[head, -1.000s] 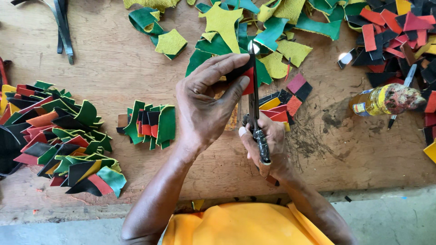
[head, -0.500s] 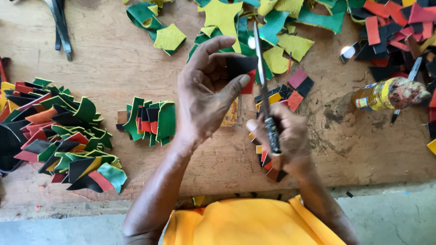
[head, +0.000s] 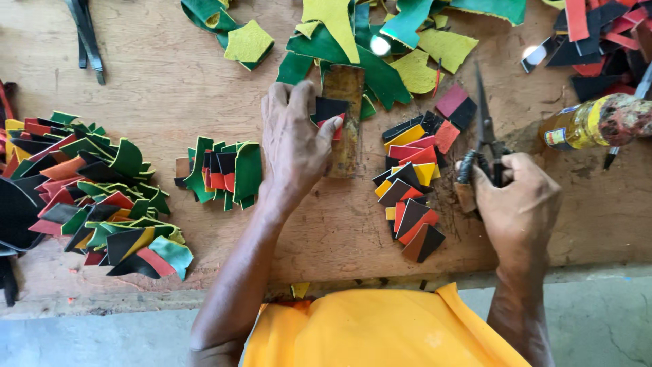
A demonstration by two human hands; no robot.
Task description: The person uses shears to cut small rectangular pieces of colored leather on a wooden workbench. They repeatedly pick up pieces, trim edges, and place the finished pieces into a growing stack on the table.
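We press our left hand (head: 293, 139) on a small black and red piece (head: 329, 111), its grip pinching that piece against a brown block (head: 345, 122) on the tabletop (head: 149, 81). Our right hand (head: 517, 204) has its grip closed around scissors (head: 486, 136), blades pointing away, beside a pile of cut coloured pieces (head: 411, 190).

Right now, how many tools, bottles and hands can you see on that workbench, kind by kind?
Scissors, held in the right hand: 1
Dark pliers-like tool, top left: 1
Bottles: 1
Hands: 2, the left hand and the right hand
Total: 5
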